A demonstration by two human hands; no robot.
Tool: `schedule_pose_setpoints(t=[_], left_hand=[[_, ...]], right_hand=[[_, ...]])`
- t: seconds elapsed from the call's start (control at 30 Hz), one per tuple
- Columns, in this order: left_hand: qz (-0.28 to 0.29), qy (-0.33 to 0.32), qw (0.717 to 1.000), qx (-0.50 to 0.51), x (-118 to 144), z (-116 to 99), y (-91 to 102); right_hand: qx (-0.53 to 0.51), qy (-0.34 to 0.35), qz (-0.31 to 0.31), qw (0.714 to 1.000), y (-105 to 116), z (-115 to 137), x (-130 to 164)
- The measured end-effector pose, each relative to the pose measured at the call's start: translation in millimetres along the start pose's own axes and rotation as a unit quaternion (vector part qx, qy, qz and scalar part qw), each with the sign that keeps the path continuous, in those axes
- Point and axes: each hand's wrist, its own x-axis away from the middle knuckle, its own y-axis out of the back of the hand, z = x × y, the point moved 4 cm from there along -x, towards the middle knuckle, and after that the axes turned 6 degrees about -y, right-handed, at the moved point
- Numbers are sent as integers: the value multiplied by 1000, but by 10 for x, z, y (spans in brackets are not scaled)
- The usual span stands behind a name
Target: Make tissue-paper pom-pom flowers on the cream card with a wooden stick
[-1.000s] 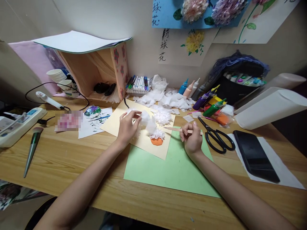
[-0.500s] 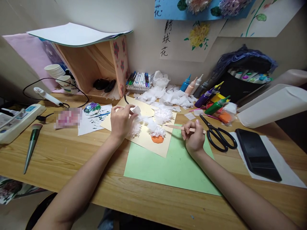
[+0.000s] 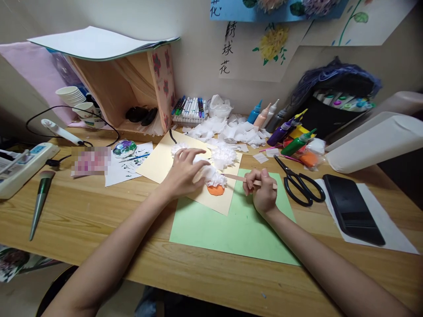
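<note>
Your wooden stick (image 3: 236, 178) is right of centre in the frame, gripped in your right hand (image 3: 262, 189), whose fingers are curled closed around it. Its tip is right by a white ruffled tuft (image 3: 216, 179); you can't tell whether they touch. Your left hand (image 3: 185, 171) arches over the cream sheet (image 3: 221, 204) at centre, fingers spread and curved; you can't tell whether they touch the paper beneath. The cream sheet's lower corner overlaps the green sheet (image 3: 231, 240), and your room runs down across the green toward the table's (image 3: 158, 259) front edge. On the right, black-handled scissors (image 3: 299, 187) bound that room.

The stick's long axis lies nearly level, its tip toward the left and slightly up. It is flat, narrow and pale; the tuft is crinkled and thin, above a smooth, rounded orange patch (image 3: 216, 190). Loose white tissue pieces (image 3: 228, 131) heap up at upper centre.
</note>
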Motion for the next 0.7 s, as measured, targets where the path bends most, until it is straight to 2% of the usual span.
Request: schedule_pose_setpoints(t=[0.07,0.17,0.37,0.43,0.57,0.63,0.7], left_hand=[[16,-25,999,-18,-9,-53,-41],[0,-25,999,-24,-23,-55,-60],[-65,32,997,38,-32,-22,96],[-54,44,993,101,-33,-69,118],[28,14,980,195,-29,-256,4],[32,19,981,192,-17,-314,-68],[14,39,983,176,-3,-337,-117]], right_hand=[[2,-3,-1,1000,-1,1,0],[4,-5,-6,1000,1,-2,3],[-4,13,-22,1000,11,12,10],[-16,22,-44,999,24,20,10],[-42,54,-103,992,52,56,39],[-33,82,-107,990,48,92,87],[2,116,-78,990,21,135,154]])
